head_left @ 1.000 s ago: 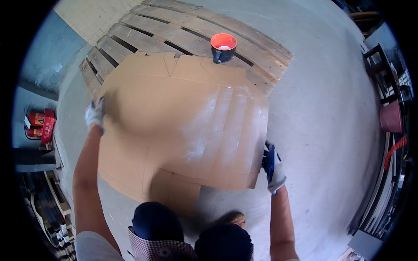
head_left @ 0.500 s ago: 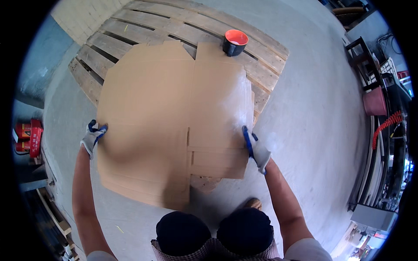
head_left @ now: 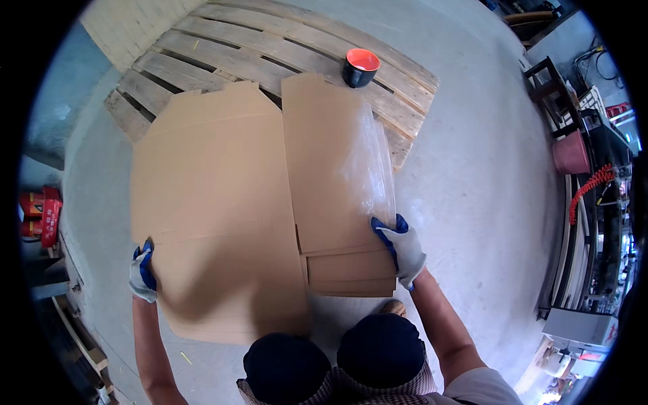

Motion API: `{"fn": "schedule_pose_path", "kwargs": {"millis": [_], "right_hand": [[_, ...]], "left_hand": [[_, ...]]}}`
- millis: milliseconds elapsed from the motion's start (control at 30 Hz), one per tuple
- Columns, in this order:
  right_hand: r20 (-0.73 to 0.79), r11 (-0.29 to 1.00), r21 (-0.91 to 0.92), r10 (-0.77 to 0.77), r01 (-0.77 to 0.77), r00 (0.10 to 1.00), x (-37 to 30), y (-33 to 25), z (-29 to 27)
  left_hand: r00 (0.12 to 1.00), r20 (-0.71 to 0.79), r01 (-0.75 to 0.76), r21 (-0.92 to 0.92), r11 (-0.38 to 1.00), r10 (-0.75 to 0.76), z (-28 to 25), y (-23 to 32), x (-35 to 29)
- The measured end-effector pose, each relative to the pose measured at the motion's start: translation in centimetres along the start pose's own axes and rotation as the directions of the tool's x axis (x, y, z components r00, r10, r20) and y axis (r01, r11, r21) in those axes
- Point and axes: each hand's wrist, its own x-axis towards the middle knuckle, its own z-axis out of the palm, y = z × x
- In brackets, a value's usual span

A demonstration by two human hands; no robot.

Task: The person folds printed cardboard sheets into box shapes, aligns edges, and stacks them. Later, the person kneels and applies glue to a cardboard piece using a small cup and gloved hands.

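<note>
A large flat cardboard sheet [head_left: 216, 179], creased and slotted like an unfolded box, spans the space between my hands. Other cardboard layers show beneath its lower right flap. My left hand [head_left: 142, 271], in a white and blue work glove, grips the sheet's left edge. On the right edge, my gloved right hand [head_left: 398, 248] is closed with fingers on the top face and the thumb at the side. A shiny, whitish patch of light lies on the right panel above that hand. The far end of the cardboard overlaps a wooden pallet [head_left: 243, 57].
A black mug [head_left: 361, 68] with a red-orange inside stands on the pallet beyond the cardboard. Red canisters [head_left: 42, 216] stand at far left. To the right are a pink bucket [head_left: 571, 152], a dark stool [head_left: 555, 94] and a coiled red hose [head_left: 588, 189].
Both hands and the cardboard have come nearer to my body, uncovering more of the pallet. The sheet has also shifted a little to the left at its far end.
</note>
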Motion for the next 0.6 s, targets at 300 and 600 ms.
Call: {"fn": "schedule_pose_path", "kwargs": {"millis": [300, 600], "right_hand": [[0.373, 0.929, 0.279, -0.336, 0.241, 0.865, 0.8, -11.5, 5.3], [0.483, 0.848, 0.404, -0.515, 0.342, 0.708, 0.6, -16.3, 10.7]], "left_hand": [[0.809, -0.226, -0.425, 0.414, 0.805, 0.543, -1.6, 15.0, -6.2], [0.707, -0.263, -0.665, 0.069, 0.743, 0.657, -5.4, 21.1, -13.1]]}}
